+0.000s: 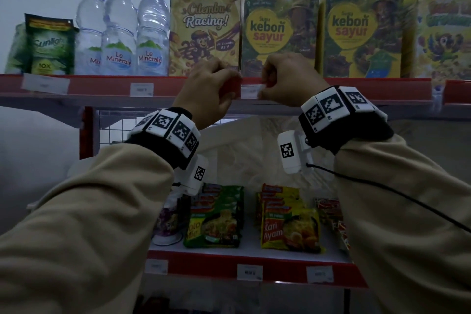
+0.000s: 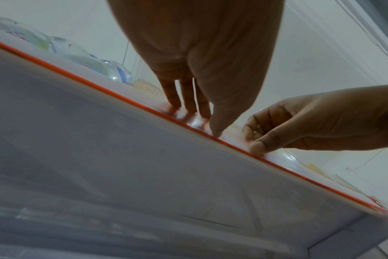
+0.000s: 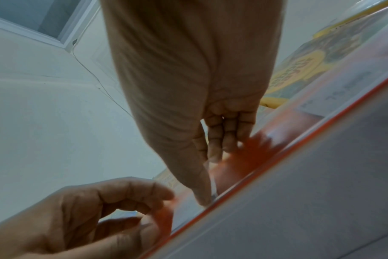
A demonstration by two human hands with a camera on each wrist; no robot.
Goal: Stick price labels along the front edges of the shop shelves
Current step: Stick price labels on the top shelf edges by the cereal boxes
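Both hands (image 1: 209,86) (image 1: 288,81) press price label (image 1: 251,91) onto top shelf edge (image 1: 369,88).

Top shelf has the most you can actually read — the green pouch (image 1: 52,44) on the left says "Sunlight" with a "10X" lower down, and the water bottles (image 1: 119,30) next to it read "Le Minerale". Then a yellow cereal box (image 1: 205,30) with "Cilembu Racing!" and a small "Ubi Cilembu Asli" bubble, followed by two green boxes (image 1: 280,33) both marked "Susu kebon sayur". The far-right box has lettering too blurry to make out. Down on the lower shelf, one green noodle pack (image 1: 214,222) shows "Soto Mie" and the yellow noodle pack (image 1: 289,229) says "Kari Ayam". The white price labels (image 1: 249,272) on the red shelf edges have print — too small to read.
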